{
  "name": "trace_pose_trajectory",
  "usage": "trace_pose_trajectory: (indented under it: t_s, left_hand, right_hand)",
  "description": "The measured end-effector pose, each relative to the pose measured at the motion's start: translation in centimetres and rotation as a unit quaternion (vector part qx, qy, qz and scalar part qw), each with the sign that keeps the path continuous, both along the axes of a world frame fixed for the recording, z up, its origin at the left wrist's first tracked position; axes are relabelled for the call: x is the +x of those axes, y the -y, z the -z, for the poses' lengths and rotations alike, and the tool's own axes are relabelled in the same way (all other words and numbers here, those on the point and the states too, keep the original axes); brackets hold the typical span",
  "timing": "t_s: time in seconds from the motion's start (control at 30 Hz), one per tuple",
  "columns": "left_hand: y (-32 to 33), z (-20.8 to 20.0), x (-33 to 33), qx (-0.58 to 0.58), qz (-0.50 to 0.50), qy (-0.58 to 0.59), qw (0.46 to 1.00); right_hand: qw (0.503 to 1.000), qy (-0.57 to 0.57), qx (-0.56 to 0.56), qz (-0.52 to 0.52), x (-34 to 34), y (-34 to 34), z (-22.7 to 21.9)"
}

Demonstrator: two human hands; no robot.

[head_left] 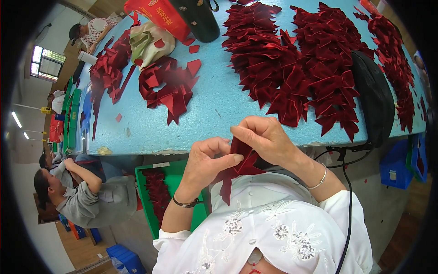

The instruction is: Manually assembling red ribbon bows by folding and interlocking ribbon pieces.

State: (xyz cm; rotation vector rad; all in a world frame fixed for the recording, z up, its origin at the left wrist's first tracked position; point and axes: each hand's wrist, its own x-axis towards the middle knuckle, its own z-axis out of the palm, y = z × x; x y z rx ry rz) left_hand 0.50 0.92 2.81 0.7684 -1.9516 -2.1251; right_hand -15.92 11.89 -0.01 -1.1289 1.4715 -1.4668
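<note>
1 head-worn fisheye view: looks down, hands [204, 163] near, blue table [212, 114] beyond.

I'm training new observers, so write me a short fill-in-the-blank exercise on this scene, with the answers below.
1. The left hand and right hand hold a fabric piece coloured dark ____.
2. The tabletop is light ____.
3. A silver-coloured bangle circles the ____ wrist.
4. The bin beside the left forearm is ____.

Missing words: red; blue; right; green.
</note>
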Motion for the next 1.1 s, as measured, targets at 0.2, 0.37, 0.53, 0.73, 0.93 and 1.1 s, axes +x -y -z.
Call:
trace_pose_trajectory:
  t_s: [0.2, 0.37, 0.53, 0.73, 0.93, 1.1]
  left_hand:
    - [-0.4, 0.2, -0.2, 0.000, -0.005, 0.009, 1.000]
    - [-0.1, -0.2, -0.2, 0.034, 0.012, -0.007, 0.999]
    - [0.0, 0.0, 0.1, 0.041, -0.077, -0.048, 0.995]
    - [-0.6, 0.5, -0.5, -0.001, -0.119, -0.084, 0.989]
    - [-1.0, 0.2, -0.9, 0.034, -0.094, -0.056, 0.993]
    - [-0.8, 0.8, -0.6, 0.024, -0.033, -0.002, 0.999]
  right_hand:
    - [0.992, -0.042, -0.119, 0.021, 0.4, 0.1, 0.2]
    - [0.998, -0.054, 0.038, -0.004, -0.6, 0.4, -0.8]
    - [0.979, 0.173, -0.071, 0.085, -1.7, -0.1, -1.0]
    - [0.996, 0.084, -0.030, 0.001, 0.3, -1.8, -0.5]
    - [0.996, 0.060, -0.057, 0.027, 0.2, -1.7, 0.9]
    - [0.992, 0.090, -0.063, 0.054, 0.8, -1.4, 1.0]
